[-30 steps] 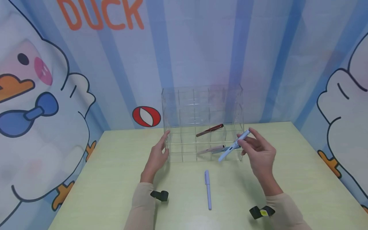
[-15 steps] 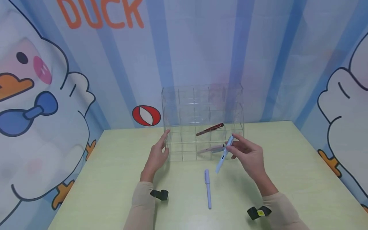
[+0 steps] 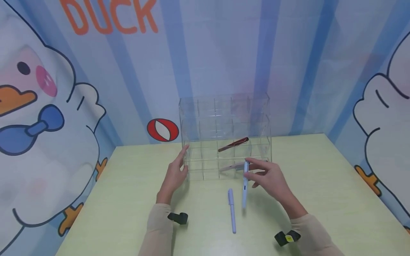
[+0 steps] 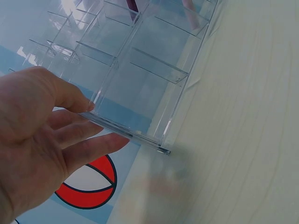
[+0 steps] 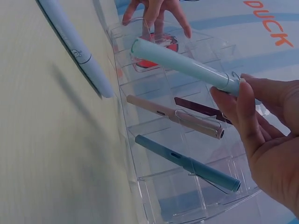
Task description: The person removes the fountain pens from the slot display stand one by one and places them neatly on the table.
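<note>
A clear acrylic organizer [image 3: 209, 160] with rows of compartments stands at the back of the table. My left hand [image 3: 174, 174] grips its left side wall, thumb and fingers on either side of the edge in the left wrist view. In front of the organizer's right part, my right hand [image 3: 268, 177] pinches a light blue pen [image 3: 245, 188] near its upper end. The pen points down above the table. Inside the compartments lie a dark red pen [image 3: 234, 144], a pale pink pen [image 3: 231, 166] and a teal pen [image 5: 187, 163], mostly hidden by my right hand in the head view.
A lavender capped pen [image 3: 232, 211] lies on the pale wooden table [image 3: 128, 213], left of the held pen. Behind the table hangs a blue striped backdrop [image 3: 221, 53] with cartoon ducks.
My right hand has moved left and toward me with the light blue pen, from the organizer's right side. The pen has turned from slanted to nearly upright in view. My left hand stays put.
</note>
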Tool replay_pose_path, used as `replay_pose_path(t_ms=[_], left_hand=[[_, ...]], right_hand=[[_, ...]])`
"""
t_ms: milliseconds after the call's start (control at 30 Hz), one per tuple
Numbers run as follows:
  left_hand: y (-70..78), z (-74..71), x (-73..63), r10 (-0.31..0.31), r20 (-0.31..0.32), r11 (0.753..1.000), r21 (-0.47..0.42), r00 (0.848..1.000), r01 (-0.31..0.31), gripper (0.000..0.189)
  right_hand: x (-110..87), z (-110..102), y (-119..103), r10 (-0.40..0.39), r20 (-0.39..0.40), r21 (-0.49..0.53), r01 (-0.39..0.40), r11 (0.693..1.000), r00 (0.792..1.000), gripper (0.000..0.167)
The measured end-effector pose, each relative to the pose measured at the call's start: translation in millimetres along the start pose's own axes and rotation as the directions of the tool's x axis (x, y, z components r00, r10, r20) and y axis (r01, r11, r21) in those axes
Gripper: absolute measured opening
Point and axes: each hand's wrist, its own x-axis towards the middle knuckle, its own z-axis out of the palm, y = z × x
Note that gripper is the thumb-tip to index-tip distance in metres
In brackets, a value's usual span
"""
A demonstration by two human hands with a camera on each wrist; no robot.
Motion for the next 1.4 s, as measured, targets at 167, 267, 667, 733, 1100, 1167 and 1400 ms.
replay_pose_path(t_ms=[167,267,667,733,1100,1167,1400], left_hand=[[0.1,1.0,1.1,-0.007,0.000,1.000,0.003,1.000,0.007,0.078],[0.7,0.9,1.2,-0.013,-0.001,1.000,0.007,1.000,0.013,0.078],[0.3,1.9,1.1,-0.037,-0.002,0.999,0.015,0.999,0.037,0.079],[-0.3,1.8,1.4,-0.037,-0.002,0.999,0.012,0.999,0.038,0.080],[-1.4,0.9,0.5,-0.033,0.005,0.999,0.004,0.999,0.033,0.080],[-1.9,0.7,0.7,-0.028,0.006,1.000,0.004,1.000,0.028,0.080],[-3.3,1.1,1.2,-0.016,0.005,1.000,0.003,1.000,0.016,0.081]], right_hand=[[0.3,2.8,1.7,0.045,0.023,-0.084,-0.043,0.995,0.999,0.050],[1.3,4.6,3.9,0.066,0.038,-0.098,-0.062,0.993,0.997,0.050],[3.0,13.6,21.4,0.161,0.038,-0.140,-0.154,0.978,0.986,0.047],[3.2,15.2,25.6,0.176,0.039,-0.148,-0.168,0.975,0.984,0.047],[4.7,21.0,34.2,0.258,0.065,-0.160,-0.245,0.956,0.964,0.048],[4.8,21.3,33.7,0.273,0.063,-0.154,-0.261,0.953,0.960,0.049],[2.8,22.7,33.9,0.323,0.066,-0.138,-0.312,0.940,0.944,0.050]])
